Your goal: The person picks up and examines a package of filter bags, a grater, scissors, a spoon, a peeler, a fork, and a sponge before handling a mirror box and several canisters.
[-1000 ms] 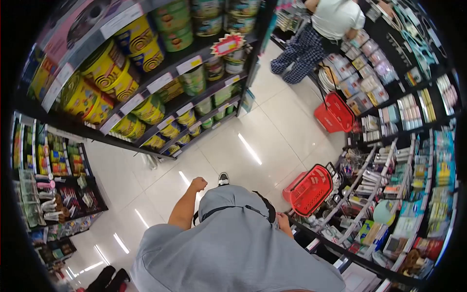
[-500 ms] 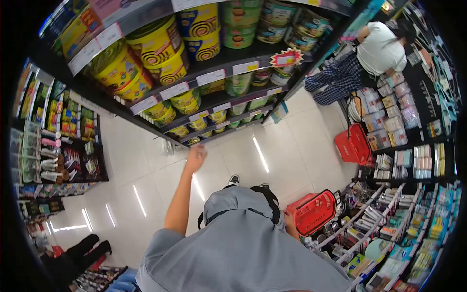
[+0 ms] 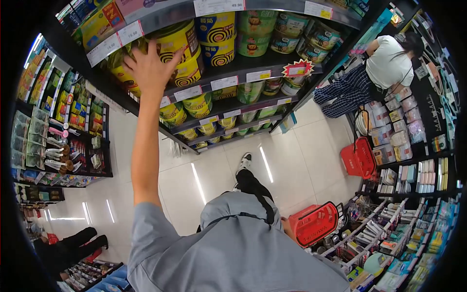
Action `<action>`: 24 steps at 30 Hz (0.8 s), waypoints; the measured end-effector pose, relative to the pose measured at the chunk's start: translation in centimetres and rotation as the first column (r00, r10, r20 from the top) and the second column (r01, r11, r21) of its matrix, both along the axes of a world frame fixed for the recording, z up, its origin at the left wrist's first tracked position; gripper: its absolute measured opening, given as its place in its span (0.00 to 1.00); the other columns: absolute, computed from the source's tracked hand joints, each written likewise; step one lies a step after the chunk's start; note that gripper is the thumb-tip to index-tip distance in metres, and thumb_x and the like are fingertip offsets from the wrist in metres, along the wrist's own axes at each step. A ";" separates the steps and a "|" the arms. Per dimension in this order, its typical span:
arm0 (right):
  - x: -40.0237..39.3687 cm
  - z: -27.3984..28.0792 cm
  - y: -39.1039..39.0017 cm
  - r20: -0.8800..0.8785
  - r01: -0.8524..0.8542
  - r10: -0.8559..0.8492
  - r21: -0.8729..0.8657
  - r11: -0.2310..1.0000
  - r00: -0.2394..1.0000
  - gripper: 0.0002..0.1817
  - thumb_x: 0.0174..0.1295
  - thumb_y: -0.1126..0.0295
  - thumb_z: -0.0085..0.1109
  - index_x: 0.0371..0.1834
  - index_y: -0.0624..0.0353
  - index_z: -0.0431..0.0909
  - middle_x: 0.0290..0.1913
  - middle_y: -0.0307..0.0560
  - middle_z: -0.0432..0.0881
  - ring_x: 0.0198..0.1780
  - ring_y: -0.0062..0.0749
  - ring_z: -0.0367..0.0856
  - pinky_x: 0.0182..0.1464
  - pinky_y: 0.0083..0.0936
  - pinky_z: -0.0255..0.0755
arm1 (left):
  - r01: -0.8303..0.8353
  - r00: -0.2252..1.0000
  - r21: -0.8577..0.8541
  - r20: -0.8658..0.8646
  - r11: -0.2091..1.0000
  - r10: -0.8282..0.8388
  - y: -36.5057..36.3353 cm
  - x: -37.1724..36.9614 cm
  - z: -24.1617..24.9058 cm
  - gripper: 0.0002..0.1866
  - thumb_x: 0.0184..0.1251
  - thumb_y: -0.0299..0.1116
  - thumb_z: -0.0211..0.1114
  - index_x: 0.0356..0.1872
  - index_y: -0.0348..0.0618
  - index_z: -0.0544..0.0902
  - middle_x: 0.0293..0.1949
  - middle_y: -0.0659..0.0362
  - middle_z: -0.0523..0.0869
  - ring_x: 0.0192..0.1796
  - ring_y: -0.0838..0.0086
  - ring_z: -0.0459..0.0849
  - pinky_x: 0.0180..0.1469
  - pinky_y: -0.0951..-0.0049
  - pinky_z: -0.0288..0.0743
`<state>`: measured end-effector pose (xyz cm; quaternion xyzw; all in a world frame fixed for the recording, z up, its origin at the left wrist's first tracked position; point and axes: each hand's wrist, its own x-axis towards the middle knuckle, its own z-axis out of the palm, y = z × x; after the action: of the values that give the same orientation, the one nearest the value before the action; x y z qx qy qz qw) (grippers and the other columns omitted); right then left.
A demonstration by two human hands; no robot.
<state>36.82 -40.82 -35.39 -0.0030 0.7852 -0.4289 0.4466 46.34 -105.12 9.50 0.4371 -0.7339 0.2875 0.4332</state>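
My left hand (image 3: 151, 70) is stretched out to an upper shelf, fingers spread over the front of yellow tubs with black swirl patterns. One such yellow tub (image 3: 177, 41) stands right behind my fingers, stacked on another. To their right stand more yellow-and-blue tubs (image 3: 216, 29) and green tubs (image 3: 254, 29) with animal pictures. Low at my right side, my right hand (image 3: 288, 227) is at the near edge of a red shopping basket (image 3: 316, 225); its fingers are mostly hidden by the basket and my sleeve.
Price tags (image 3: 224, 83) line the shelf edges. At the right, a person (image 3: 389, 65) in a white top bends toward a rack near another red basket (image 3: 357, 158). Hanging goods (image 3: 374, 219) crowd close on my right. Another person's dark-clothed legs (image 3: 80, 243) show at the lower left.
My left hand has risen from over the floor to the tubs on the upper shelf. One foot has stepped forward, and the shelf appears nearer. The basket stays at my right side.
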 end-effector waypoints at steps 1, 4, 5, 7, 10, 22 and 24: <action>0.1 1.0 0.0 0.027 -0.018 0.017 0.039 0.999 0.999 0.14 0.57 0.64 0.55 0.37 0.66 0.77 0.30 0.44 0.79 0.32 0.27 0.75 0.36 0.23 0.70 | -0.039 0.999 0.100 0.023 0.994 0.037 -0.3 -0.1 -0.2 0.41 0.42 0.69 0.60 0.55 0.52 0.73 0.49 0.42 0.71 0.50 0.40 0.66 0.54 0.38 0.54; -0.3 5.9 -1.6 0.062 -0.036 0.025 0.185 0.982 0.998 0.13 0.56 0.65 0.55 0.39 0.64 0.77 0.27 0.42 0.77 0.29 0.29 0.75 0.31 0.26 0.72 | -0.049 0.998 0.135 0.041 0.990 0.044 -1.5 -0.3 -1.1 0.45 0.41 0.73 0.55 0.57 0.52 0.72 0.46 0.41 0.74 0.50 0.38 0.66 0.55 0.35 0.48; -0.5 6.6 -2.0 0.072 -0.042 0.021 0.294 0.955 0.997 0.13 0.56 0.65 0.56 0.40 0.62 0.77 0.25 0.41 0.76 0.27 0.30 0.75 0.28 0.28 0.72 | -0.073 0.997 0.075 0.041 0.994 0.071 -1.5 -0.5 -1.2 0.42 0.41 0.72 0.57 0.53 0.51 0.73 0.43 0.42 0.74 0.47 0.40 0.66 0.54 0.34 0.49; -1.7 5.9 -1.8 0.107 -0.096 0.064 0.334 0.937 0.992 0.12 0.55 0.65 0.56 0.39 0.61 0.76 0.23 0.40 0.74 0.25 0.29 0.74 0.25 0.27 0.71 | -0.045 0.999 0.027 -0.008 0.999 0.046 -1.8 -0.8 -1.6 0.41 0.39 0.71 0.60 0.48 0.48 0.75 0.41 0.44 0.75 0.46 0.37 0.66 0.52 0.30 0.48; -3.4 3.8 -1.8 0.181 -0.090 0.026 0.356 0.930 0.983 0.09 0.55 0.65 0.57 0.34 0.60 0.76 0.19 0.40 0.73 0.22 0.29 0.73 0.22 0.28 0.69 | -0.053 0.998 0.032 -0.040 0.998 0.054 -1.9 -1.2 -1.7 0.40 0.39 0.70 0.61 0.46 0.46 0.75 0.41 0.45 0.75 0.49 0.34 0.64 0.51 0.27 0.47; -4.9 3.1 -11.0 0.095 -0.077 0.074 0.038 0.996 0.993 0.10 0.55 0.67 0.56 0.33 0.63 0.78 0.24 0.42 0.77 0.22 0.25 0.72 0.24 0.21 0.67 | -0.050 0.997 0.061 -0.054 0.997 0.054 -1.9 -1.5 -1.5 0.43 0.39 0.67 0.63 0.46 0.36 0.73 0.48 0.45 0.74 0.51 0.38 0.63 0.54 0.27 0.44; -4.6 2.2 -10.0 0.068 -0.086 0.086 -0.012 0.996 0.994 0.11 0.55 0.67 0.55 0.34 0.64 0.78 0.25 0.43 0.78 0.23 0.26 0.73 0.25 0.21 0.67 | -0.056 0.997 0.078 -0.055 0.995 0.061 -1.7 -1.5 -1.6 0.42 0.40 0.66 0.63 0.46 0.36 0.73 0.49 0.45 0.73 0.52 0.39 0.63 0.54 0.27 0.44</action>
<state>32.25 -50.77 -33.22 -0.0240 0.7666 -0.4127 0.4914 44.87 -106.87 7.94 0.4828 -0.7184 0.2592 0.4285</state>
